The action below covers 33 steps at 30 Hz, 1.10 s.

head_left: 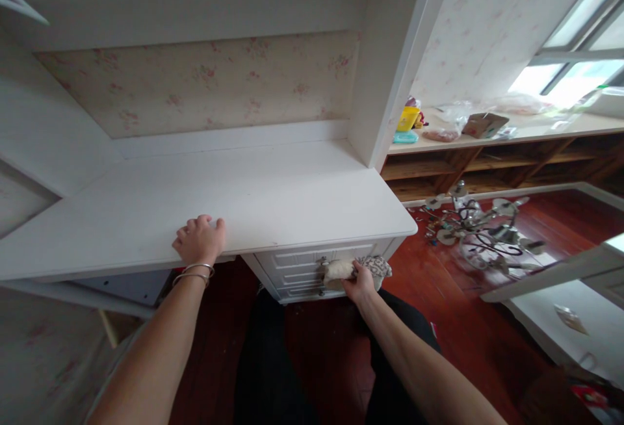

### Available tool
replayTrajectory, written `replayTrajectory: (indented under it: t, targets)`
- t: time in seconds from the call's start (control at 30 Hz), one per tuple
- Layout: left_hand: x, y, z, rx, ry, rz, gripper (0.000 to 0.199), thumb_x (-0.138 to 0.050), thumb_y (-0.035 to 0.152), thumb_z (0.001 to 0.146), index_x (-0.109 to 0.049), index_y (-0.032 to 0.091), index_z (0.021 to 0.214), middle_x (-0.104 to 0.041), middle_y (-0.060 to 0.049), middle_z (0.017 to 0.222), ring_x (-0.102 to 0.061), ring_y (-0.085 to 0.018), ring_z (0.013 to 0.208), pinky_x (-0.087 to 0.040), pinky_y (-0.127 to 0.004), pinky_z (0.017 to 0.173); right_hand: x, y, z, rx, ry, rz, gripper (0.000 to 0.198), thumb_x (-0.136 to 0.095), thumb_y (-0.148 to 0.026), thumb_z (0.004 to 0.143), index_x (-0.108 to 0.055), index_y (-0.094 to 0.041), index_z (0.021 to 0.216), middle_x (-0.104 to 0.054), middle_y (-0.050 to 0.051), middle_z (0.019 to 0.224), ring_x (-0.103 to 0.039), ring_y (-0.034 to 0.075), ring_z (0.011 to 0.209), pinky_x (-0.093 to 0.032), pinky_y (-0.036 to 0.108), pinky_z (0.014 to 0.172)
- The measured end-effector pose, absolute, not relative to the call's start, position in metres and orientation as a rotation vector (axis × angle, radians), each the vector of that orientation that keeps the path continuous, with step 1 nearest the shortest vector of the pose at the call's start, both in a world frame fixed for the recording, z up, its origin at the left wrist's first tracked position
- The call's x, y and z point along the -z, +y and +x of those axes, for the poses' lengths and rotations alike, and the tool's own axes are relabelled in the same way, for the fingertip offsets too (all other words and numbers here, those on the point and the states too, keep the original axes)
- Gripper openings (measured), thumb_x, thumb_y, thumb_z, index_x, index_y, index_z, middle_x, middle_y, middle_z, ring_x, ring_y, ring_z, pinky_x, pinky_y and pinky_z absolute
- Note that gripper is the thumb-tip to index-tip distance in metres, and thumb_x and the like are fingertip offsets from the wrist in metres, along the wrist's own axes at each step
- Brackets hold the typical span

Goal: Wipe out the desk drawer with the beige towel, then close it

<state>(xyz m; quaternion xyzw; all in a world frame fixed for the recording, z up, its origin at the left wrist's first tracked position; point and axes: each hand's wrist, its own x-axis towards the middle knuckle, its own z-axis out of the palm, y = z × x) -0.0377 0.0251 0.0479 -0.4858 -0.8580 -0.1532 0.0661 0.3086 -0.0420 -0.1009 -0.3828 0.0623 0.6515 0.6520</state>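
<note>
My left hand [199, 241] rests palm down on the front edge of a white desk top [273, 191], fingers curled over the edge, with thin bangles on the wrist. My right hand [359, 282] is lower, gripping a light patterned cloth [358, 268] and pressing it against the front of the white drawer unit [302, 269] under the desk, close to the drawer handles. My dark-trousered legs are below, over the red wooden floor.
A white upright panel [390, 67] bounds the desk on the right. Beyond it a low wooden shelf [487, 145] carries a yellow box, bags and a cardboard box. A chandelier [478, 227] lies on the floor. White furniture [560, 282] stands at right.
</note>
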Motion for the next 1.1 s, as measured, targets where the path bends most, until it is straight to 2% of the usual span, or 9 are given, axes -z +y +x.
replayTrajectory:
  t: [0.27,0.53,0.87,1.1]
  targets:
    - [-0.045,0.027,-0.039,0.469,-2.573,-1.437,0.046,-0.04,0.051,0.087,-0.061,0.024,0.118,-0.057,-0.013,0.124,-0.048,-0.036,0.116,-0.039,-0.053,0.095,0.035,-0.059,0.324,-1.38,0.279,-0.876,0.024,-0.048,-0.008,0.092,-0.062,-0.013,0.11,-0.071,0.002,0.076,-0.07,0.017,0.072,-0.06,0.03,0.074]
    - [-0.044,0.021,-0.04,0.493,-2.517,-1.482,0.043,-0.039,0.047,0.089,-0.062,0.023,0.117,-0.061,-0.012,0.12,-0.049,-0.032,0.113,-0.038,-0.047,0.094,-0.025,-0.076,0.296,-1.422,0.226,-0.774,0.025,-0.048,-0.009,0.093,-0.063,-0.009,0.113,-0.074,0.007,0.086,-0.071,0.019,0.082,-0.06,0.033,0.08]
    - [-0.04,0.019,-0.041,0.496,-2.437,-1.484,0.038,-0.041,0.042,0.09,-0.064,0.022,0.113,-0.063,-0.013,0.114,-0.051,-0.031,0.107,-0.038,-0.045,0.09,-0.025,-0.071,0.149,-1.799,0.286,-0.624,0.022,-0.05,-0.014,0.093,-0.064,-0.008,0.109,-0.074,0.01,0.09,-0.07,0.021,0.092,-0.057,0.034,0.085]
    - [-0.039,0.019,-0.044,0.484,-2.401,-1.496,0.037,-0.042,0.043,0.09,-0.064,0.024,0.112,-0.063,-0.011,0.113,-0.051,-0.031,0.106,-0.039,-0.045,0.088,0.014,-0.051,0.093,-1.784,0.394,-0.671,0.025,-0.042,-0.013,0.094,-0.065,-0.011,0.105,-0.073,0.005,0.079,-0.071,0.019,0.082,-0.057,0.034,0.082]
